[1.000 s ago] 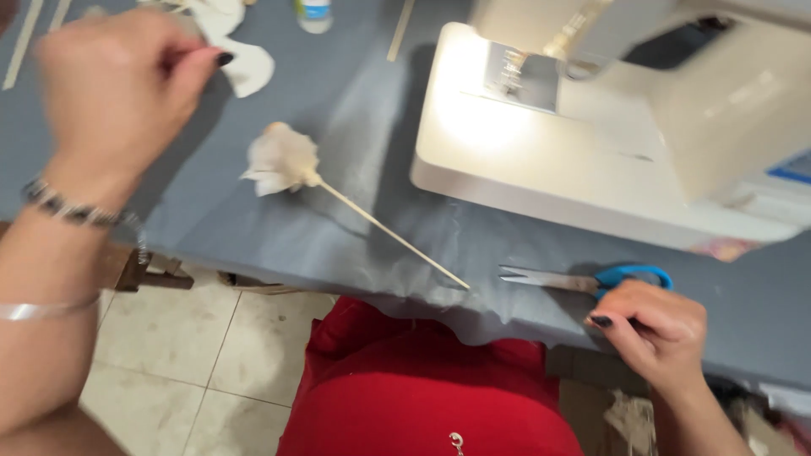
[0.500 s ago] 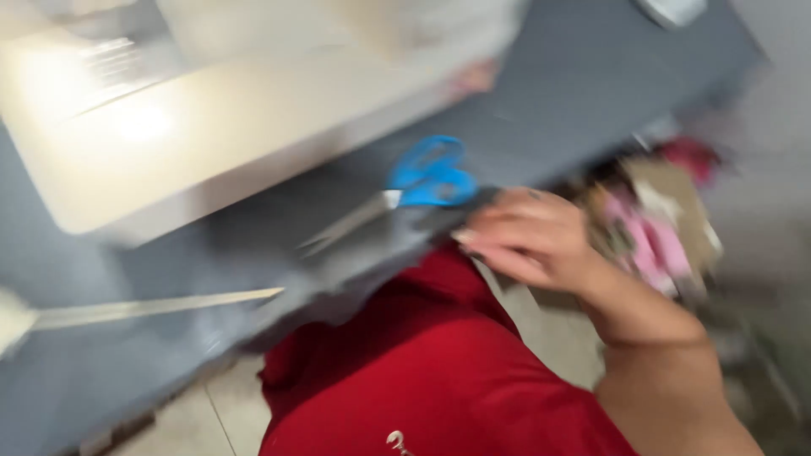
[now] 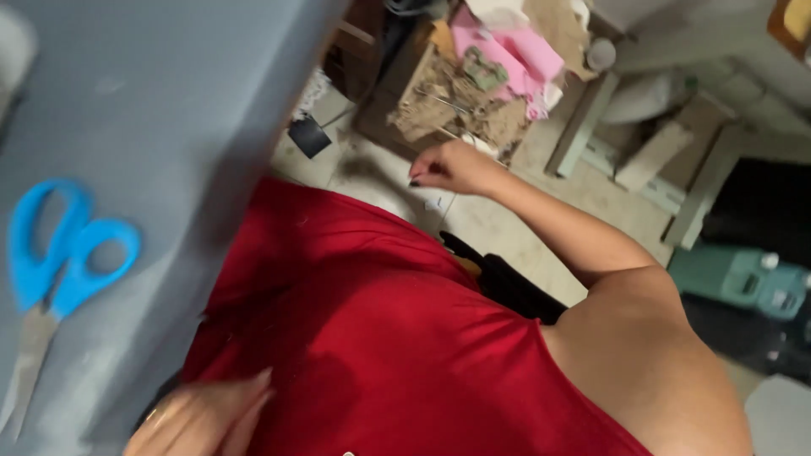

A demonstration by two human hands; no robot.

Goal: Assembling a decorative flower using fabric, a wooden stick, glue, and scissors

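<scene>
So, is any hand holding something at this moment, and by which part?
Nothing is visibly held. The right hand reaches down toward the box of scraps, fingers curled, nothing visible in it. The left hand rests near the red shirt.

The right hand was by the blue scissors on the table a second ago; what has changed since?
The right hand left the table edge and now reaches down toward a box of scraps on the floor, fingers curled, holding nothing visible. The left hand dropped to the lap. The blue scissors stayed on the grey table.

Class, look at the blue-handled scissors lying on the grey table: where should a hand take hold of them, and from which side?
Grip the blue-handled scissors by the two blue loops, coming from above. They lie flat on the grey table, loops uppermost in view, blades pointing toward the lower-left edge, so the handles are the safe, open end.
</scene>
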